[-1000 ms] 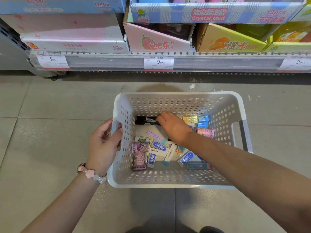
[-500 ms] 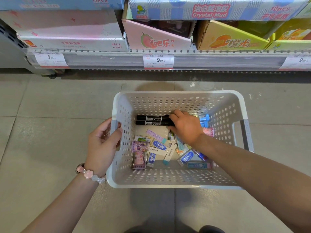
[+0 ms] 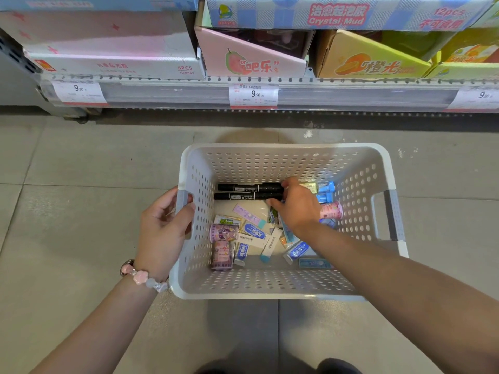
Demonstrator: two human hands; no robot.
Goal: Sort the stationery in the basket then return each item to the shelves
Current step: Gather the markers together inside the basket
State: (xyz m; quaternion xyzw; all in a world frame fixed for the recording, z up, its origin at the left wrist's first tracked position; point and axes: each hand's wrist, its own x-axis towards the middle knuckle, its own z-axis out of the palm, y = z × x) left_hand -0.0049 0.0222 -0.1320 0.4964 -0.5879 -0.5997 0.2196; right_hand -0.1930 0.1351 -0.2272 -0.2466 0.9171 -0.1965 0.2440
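1. Your right hand [image 3: 298, 209] is reaching into the basket [image 3: 286, 291] w/ fingers curling round the right ends of two black markers [image 3: 249, 192], thumb coming in under the nearer one, so it's grasping the pair.
2. The markers are lying side by side, parallel, along the far wall of the basket floor, caps pointing left.
3. Your left hand [image 3: 162, 233] is gripping the grey left handle [image 3: 182, 198], fingers wrapping outside, thumb pressing on the perforated wall inside. A pink bead bracelet [image 3: 140, 276] is sitting on that wrist.
4. Just right of your right hand, two small blue items [image 3: 325, 192] and a pink roll [image 3: 331, 210] are lying near the right wall, partly hidden.
5. Nearer you, erasers w/ blue labels [image 3: 253, 230] are lying in a loose pile mid-floor; a purple tape roll [image 3: 223, 232] and a pink pack [image 3: 222, 255] are sitting at the left.
6. The basket is standing on grey floor tiles [image 3: 81, 211], in front of the bottom shelf [image 3: 297, 94].
7. On that shelf: pink display box [image 3: 251, 60], orange-print box [image 3: 372, 63], Crystal Mud carton [image 3: 337, 13] above, price tags [image 3: 253, 94] reading 9.90 along the rail.
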